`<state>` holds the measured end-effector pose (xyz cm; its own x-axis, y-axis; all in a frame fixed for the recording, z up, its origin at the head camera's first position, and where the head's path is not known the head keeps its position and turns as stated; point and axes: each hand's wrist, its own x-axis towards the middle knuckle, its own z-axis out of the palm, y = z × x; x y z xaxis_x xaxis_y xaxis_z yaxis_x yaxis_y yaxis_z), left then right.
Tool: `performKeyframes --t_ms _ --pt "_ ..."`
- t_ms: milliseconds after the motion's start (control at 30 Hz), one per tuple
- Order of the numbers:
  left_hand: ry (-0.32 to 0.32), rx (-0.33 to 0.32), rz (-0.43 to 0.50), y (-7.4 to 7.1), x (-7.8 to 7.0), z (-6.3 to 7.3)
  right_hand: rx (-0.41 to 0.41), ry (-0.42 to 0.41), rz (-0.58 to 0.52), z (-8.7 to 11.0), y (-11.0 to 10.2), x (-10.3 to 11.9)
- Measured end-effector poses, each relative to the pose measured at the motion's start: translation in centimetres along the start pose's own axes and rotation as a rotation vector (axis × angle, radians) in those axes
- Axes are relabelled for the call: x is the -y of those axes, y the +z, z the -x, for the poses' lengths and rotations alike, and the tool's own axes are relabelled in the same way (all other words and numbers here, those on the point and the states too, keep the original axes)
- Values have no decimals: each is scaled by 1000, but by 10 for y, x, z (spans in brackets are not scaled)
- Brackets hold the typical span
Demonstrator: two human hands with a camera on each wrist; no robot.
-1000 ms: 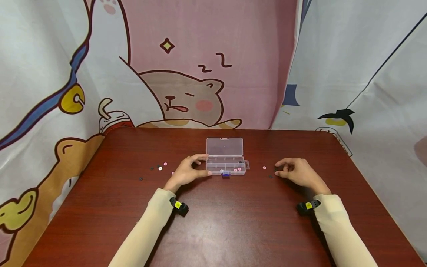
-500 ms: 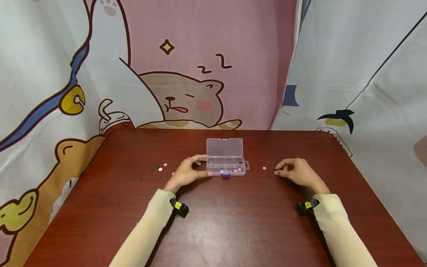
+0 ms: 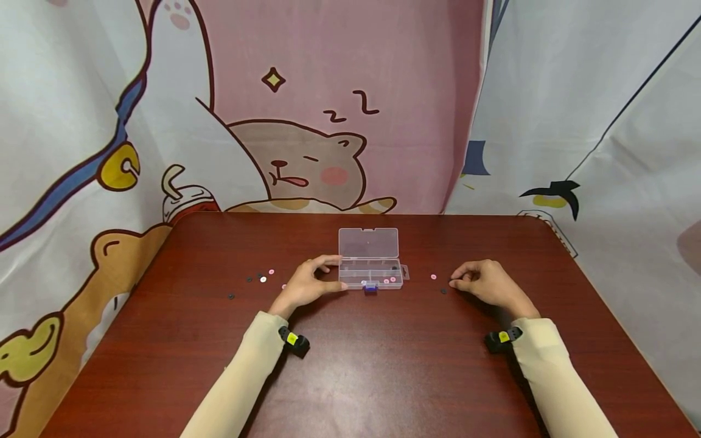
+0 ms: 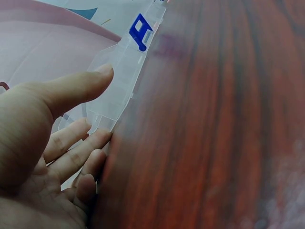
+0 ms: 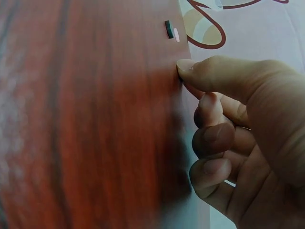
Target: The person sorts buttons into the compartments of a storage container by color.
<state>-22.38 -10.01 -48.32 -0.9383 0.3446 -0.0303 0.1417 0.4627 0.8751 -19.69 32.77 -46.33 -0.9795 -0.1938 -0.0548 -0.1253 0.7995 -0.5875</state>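
A clear plastic compartment box [image 3: 355,272] stands on the table with its lid raised at the back and a blue latch [image 3: 370,288] at the front. My left hand [image 3: 306,281] holds its left end, thumb at the front and fingers behind; the left wrist view shows the thumb over the clear wall. Inside lie pink buttons [image 3: 392,280] and a dark one. To the right of the box, my right hand [image 3: 489,284] pinches a small dark button [image 3: 451,280] between thumb and index finger, mostly hidden by the fingertips. Its other fingers are curled in.
Near the right fingertips lie a pink button [image 3: 433,277] and a dark button [image 3: 443,291]. Several dark, pink and white buttons, one white button [image 3: 263,280] among them, are scattered left of the left hand. A printed curtain [image 3: 416,121] hangs behind the brown table [image 3: 339,377].
The right thumb and index finger have drawn slightly closer together at the dark button. My left hand and the box have stayed in place.
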Motion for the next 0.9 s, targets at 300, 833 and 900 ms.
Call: performKeyframes --t_ms 300,833,900 --pt "1 -3 -1 0 -2 0 21 3 -15 -2 1 0" --pt "-7 -6 -8 0 -3 1 -57 -58 -25 -1 2 5" --pt "-6 -5 -9 0 -3 1 -65 -61 -28 0 1 7"
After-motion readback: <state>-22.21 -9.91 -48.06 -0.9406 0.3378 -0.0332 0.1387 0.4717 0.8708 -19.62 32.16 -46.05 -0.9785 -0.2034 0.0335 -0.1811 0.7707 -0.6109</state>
